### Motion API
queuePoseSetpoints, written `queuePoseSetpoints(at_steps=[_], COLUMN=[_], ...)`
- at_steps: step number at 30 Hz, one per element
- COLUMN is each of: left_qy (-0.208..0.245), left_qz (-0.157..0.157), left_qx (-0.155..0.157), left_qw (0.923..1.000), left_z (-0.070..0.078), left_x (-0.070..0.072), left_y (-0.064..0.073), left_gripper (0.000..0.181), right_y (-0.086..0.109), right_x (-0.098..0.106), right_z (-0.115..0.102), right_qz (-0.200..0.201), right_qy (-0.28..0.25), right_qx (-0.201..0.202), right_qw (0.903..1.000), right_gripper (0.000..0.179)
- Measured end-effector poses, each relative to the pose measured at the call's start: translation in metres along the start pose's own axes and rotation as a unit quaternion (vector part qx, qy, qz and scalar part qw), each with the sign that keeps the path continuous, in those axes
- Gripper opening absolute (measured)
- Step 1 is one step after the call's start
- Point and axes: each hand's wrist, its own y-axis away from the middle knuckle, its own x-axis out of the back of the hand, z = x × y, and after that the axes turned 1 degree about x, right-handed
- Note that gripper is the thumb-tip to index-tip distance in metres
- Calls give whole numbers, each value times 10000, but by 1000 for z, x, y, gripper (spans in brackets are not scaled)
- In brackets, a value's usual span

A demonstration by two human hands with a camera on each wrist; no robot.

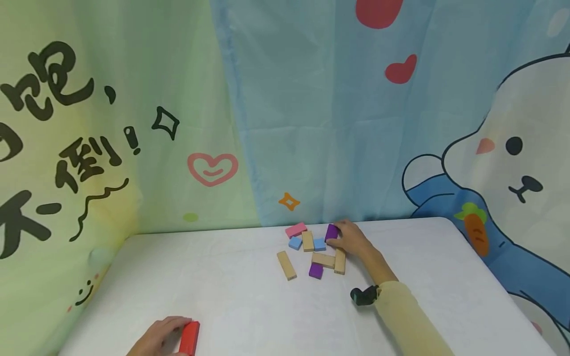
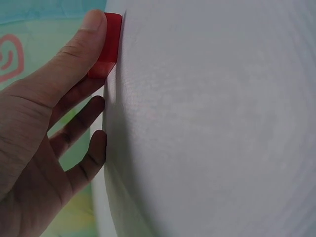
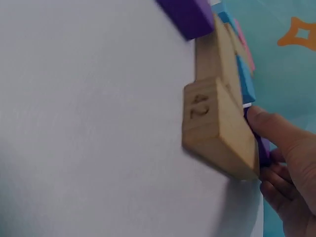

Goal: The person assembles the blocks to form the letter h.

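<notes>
At the near left of the table, my left hand [image 1: 159, 336] holds a red block [image 1: 189, 338] between thumb and fingers. The left wrist view shows the thumb along one side of the red block [image 2: 110, 42], which rests on the white cloth. My right hand [image 1: 354, 241] is at the far side, pinching a purple block [image 1: 331, 232] at the right end of a group of blocks. In the right wrist view a wooden block [image 3: 212, 118] marked 42 partly hides that purple block [image 3: 265, 150]. Another purple block [image 1: 315, 271] lies at the group's near edge.
Beside the right hand lie a pink block [image 1: 296, 230], blue blocks [image 1: 295, 243] and several plain wooden blocks [image 1: 286, 265], close together. A white cloth covers the table [image 1: 240, 306]. A printed curtain [image 1: 294, 123] hangs right behind its far edge.
</notes>
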Motion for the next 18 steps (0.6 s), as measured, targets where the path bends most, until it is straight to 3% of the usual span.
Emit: queuePoseSetpoints(at_steps=[4,8,14,18], left_qy=[14,-27,77,113], left_qz=[33,-17,-9,28], left_qx=[21,137,357,325], left_qw=[10000,9999,9993,9994], left_z=[2,4,7,8], left_x=[-2,-2,0,2], left_y=[0,2,3,3], left_gripper=[64,65,68,69], right_y=[3,6,13,19], right_x=[1,1,3,-2], right_z=[-1,-9,-37,-65], right_qz=[295,586,885,941], right_qy=[-108,-164,-307,-456], right_qx=[-267,-234,138,529], right_qw=[9991,9979,9955,9931], right_gripper=[66,67,64,63])
